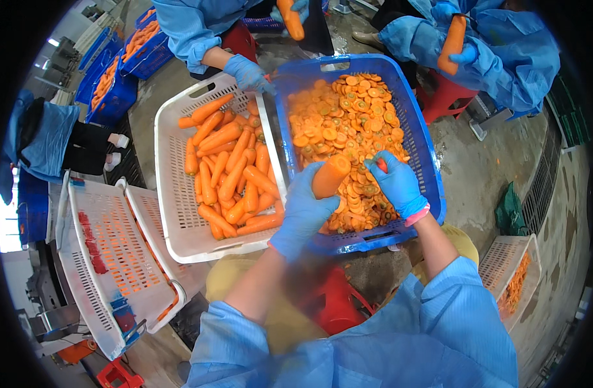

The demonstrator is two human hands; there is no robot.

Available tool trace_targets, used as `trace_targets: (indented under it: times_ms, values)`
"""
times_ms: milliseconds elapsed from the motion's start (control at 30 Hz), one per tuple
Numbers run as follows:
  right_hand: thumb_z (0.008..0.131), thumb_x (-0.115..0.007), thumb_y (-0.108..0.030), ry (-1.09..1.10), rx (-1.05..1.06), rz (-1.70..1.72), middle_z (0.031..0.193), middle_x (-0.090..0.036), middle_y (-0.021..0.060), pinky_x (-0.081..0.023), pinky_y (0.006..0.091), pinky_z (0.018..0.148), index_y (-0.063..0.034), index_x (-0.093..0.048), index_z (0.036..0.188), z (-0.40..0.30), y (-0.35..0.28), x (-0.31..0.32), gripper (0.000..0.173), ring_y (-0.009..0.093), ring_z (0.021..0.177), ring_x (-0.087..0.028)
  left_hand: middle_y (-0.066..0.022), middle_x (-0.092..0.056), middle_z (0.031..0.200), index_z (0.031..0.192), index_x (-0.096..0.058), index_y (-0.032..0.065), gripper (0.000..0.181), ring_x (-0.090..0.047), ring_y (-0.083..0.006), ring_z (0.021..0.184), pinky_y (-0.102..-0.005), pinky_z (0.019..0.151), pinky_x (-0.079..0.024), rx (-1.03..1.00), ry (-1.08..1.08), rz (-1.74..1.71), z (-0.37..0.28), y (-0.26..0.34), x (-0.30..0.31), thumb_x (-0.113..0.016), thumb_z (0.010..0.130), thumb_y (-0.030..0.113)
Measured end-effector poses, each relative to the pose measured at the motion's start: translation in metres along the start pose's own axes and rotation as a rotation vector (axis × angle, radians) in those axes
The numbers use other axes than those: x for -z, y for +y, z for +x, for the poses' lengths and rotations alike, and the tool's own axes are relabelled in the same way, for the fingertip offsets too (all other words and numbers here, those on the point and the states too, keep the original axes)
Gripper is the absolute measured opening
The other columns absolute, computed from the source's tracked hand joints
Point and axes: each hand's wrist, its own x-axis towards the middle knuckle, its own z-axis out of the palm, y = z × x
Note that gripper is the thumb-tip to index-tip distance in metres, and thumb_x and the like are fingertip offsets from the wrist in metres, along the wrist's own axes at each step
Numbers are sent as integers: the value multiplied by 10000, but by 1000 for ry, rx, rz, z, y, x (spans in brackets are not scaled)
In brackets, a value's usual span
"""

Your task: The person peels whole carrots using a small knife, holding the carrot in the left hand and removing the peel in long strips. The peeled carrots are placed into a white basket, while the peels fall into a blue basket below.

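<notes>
My left hand [306, 208], in a blue glove, is closed around a thick carrot [332, 175] whose cut, flat end points up and away from me. To its right, my right hand [396, 182], gloved too, grips a small red-handled tool [382, 165]; its blade cannot be made out. Both hands are above a blue plastic basket [434, 179] holding a heap of carrot end slices and trimmings [364, 116]. On the left, touching or nearly touching it, a white perforated basket [180, 242] holds whole carrots [233, 160].
Two co-workers sit across, each holding a carrot [452, 44]; one's gloved hand [248, 73] is over the rim between the baskets. White crates [117, 228] stand at left, blue carrot crates [114, 92] at upper left, a small white basket [495, 262] at right. Another person stands at far left.
</notes>
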Motion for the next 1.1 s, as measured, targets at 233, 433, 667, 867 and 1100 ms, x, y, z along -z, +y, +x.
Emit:
trace_targets:
  times_ms: [233,433,667,867,1100]
  values:
    - [850,-653,-421,-129,-57,314,766,-610,161,-465,377,675,-46,-606,949,-1,-50,-31,391,267,696,-570,-79,-613,949,1128,-552,1,486,-594,-176,875,-339,767,-514,69,197,-179,-4,-73,21,-747,733,205]
    - [851,-682,-357,-127,-107,423,663,-561,43,-416,307,512,-39,-623,986,10,24,-40,350,110,560,-499,-118,-644,924,1192,-546,-21,509,-631,-219,746,-310,665,-530,538,98,-1223,-89,36,91,-659,818,306]
    - [875,-652,-324,-222,-22,300,618,-502,-4,-377,276,480,-55,-609,968,-18,9,-23,288,87,531,-452,-99,-626,1088,1172,-536,103,485,-624,-259,970,-424,859,-514,-144,941,-720,-237,66,372,-437,933,513]
    - [872,-658,-338,-289,-85,433,655,-521,0,-401,262,510,-41,-604,922,-32,-5,-14,306,84,534,-480,-231,-541,1238,1181,-523,-8,407,-536,-371,1132,-501,950,-469,-15,1417,-813,-271,45,488,-472,920,300]
    - [880,-658,-279,-302,-167,312,651,-547,17,-420,260,516,-29,-613,943,-45,-8,15,261,86,540,-509,-52,-612,988,1245,-579,67,381,-605,-147,836,-274,777,-491,325,201,-345,-101,-21,311,-504,936,277]
